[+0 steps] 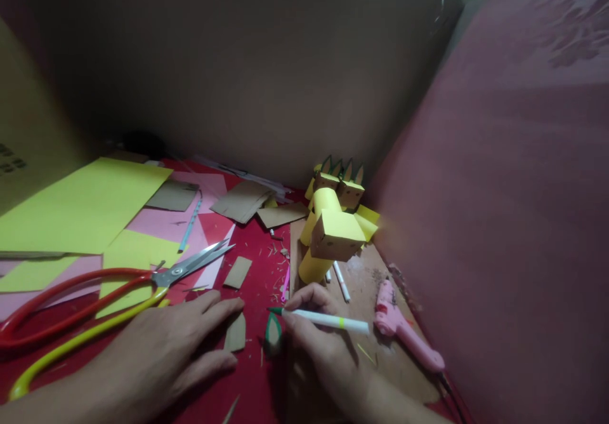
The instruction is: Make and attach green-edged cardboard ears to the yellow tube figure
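Observation:
My right hand pinches a white marker whose green tip points left. Just below that tip lies a small leaf-shaped cardboard piece with a green edge, on the red surface. My left hand rests palm down with its fingers apart, beside a second cardboard piece with a cut top. A rectangular cardboard piece lies above it. Behind my right hand stand yellow paper figures with cardboard faces, the nearest with a boxy head.
Large scissors with red and yellow handles lie left, beside yellow sheets and a blue pencil. A pink glue gun rests on a brown board at right. Cardboard walls stand behind.

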`<state>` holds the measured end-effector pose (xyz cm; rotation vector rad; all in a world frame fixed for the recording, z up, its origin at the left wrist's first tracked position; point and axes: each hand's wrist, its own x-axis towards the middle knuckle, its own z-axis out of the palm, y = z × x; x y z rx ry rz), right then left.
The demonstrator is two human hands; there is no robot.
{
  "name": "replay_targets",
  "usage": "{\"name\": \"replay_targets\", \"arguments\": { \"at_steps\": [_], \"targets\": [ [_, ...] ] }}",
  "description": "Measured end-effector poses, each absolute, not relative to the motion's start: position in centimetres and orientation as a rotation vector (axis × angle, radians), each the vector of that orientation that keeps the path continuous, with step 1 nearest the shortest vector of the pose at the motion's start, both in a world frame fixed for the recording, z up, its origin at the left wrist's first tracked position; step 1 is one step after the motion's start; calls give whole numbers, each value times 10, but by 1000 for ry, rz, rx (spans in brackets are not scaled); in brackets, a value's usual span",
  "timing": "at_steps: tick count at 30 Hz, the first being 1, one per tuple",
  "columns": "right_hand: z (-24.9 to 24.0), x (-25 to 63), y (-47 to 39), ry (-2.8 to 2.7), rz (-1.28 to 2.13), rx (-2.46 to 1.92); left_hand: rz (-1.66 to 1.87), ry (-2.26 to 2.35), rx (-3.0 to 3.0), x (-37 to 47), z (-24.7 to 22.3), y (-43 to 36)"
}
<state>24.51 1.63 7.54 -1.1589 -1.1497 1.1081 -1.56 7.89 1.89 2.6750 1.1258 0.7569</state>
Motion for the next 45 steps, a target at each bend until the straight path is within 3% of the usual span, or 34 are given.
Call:
{"name": "replay_targets", "arguments": {
  "at_steps": [8,16,24,45],
  "targets": [
    [112,242,23,-1054,1200,-1190,884,800,2633,-10,82,72],
    [102,239,28,-1209,1142,-1326,891,693,2803,-12,65,63],
    [88,237,27,-1177,1178,-1355,871,779,2987,-3,79,43],
    [104,230,19,-1481,813,-1333,880,943,2771,-6,55,28]
  ]
}}
